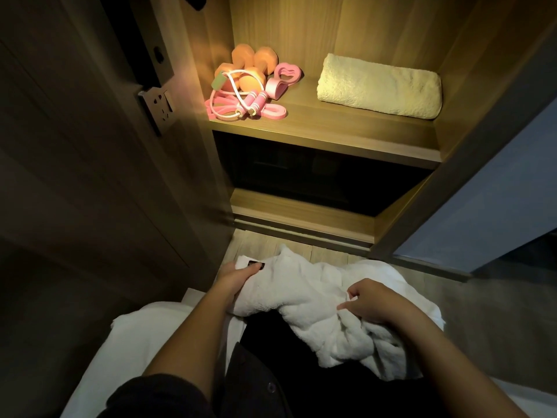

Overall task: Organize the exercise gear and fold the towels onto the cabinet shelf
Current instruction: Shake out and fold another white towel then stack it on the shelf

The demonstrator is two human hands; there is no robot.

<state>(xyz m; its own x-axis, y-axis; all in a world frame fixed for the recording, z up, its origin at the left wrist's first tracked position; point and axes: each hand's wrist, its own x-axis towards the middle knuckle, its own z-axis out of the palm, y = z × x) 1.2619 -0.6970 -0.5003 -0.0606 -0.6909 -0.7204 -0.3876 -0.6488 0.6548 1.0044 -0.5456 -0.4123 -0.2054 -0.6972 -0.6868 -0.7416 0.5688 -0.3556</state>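
Across our lap, low in the view, lies a crumpled white towel (316,300), unfolded, its far edge hanging toward the pale plank floor (265,245). Our left hand (238,282) grips the towel's left corner, thumb pressed on top beside a small dark label and the other fingers curled under the cloth. Our right hand (370,300) sits on the middle of the towel with its fingers bent tight, pinching up a fold. We are seated on a white sheet (144,342) that shows on either side of our dark clothes.

Straight ahead stands an open wooden cabinet, lit warmly from the left. Its shelf (325,131) carries a cream towel (379,86), folded into a thick roll on the right side, close to the side wall. On the left side of the same shelf the exercise gear is heaped together: orange dumbbells (256,60) at the back, a pink jump rope (253,102) coiled in front of them, a flat pink band (271,111) under the rope, and a pink grip ring (286,75) just beside the dumbbells. A bare stretch of shelf separates the gear from the cream towel.

Below the shelf is a dark compartment (316,176) whose contents we cannot make out. A wall socket (158,108) sits on the shadowed panel to the left, and a cabinet door (482,191) stands open on the right.
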